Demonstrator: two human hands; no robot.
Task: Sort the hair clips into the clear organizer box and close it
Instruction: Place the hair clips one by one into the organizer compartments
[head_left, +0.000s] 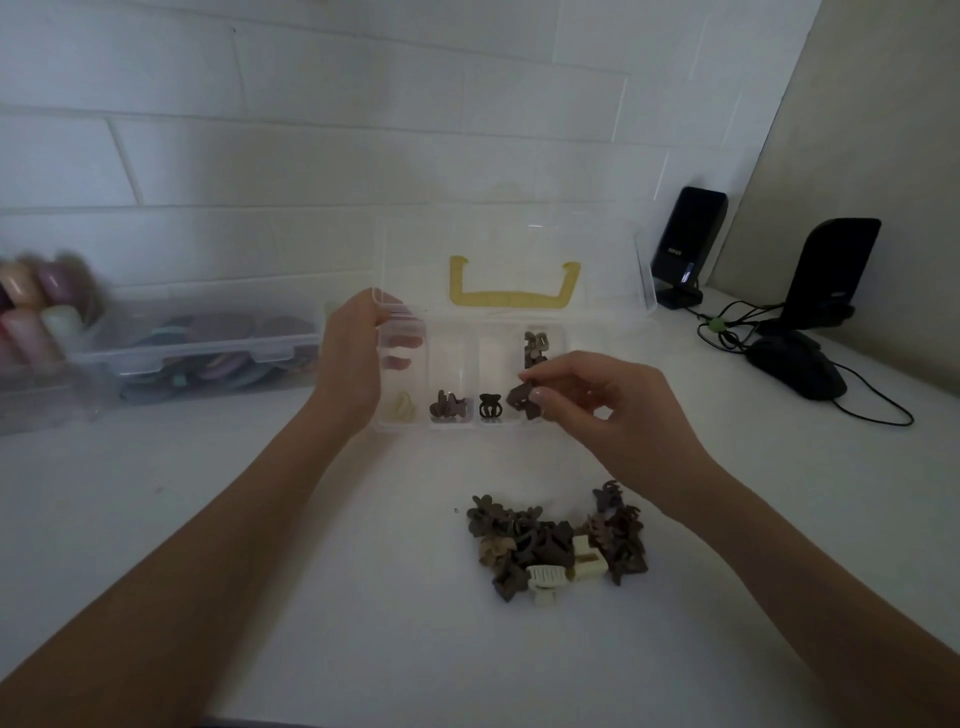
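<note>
Two hands work at the box (613, 322) — a clear organizer with its lid raised and a yellow handle (511, 291) on the lid. Left hand (350, 358) grips the box's left end, fingers curled over the wall and showing through the plastic. Right hand (602, 410) pinches one brown clip (522, 400) between thumb and fingertips, held over the near-right part of the box; the other fingers are loosely curled.

Box contents, front row: one cream clip (400, 406), a brown group (447, 406), one black clip (489, 406). One rear compartment holds further brown clips (535, 347); the count cannot be told.

On the white tabletop (260, 519), near the person, lies a pile (556, 540) of mostly brown clips with two cream ones — total not countable. At left stands a second clear container (208, 353), blurred. At right: two black speakers (688, 244) and one mouse (800, 369), cabled. Behind is a white block wall (311, 130).
</note>
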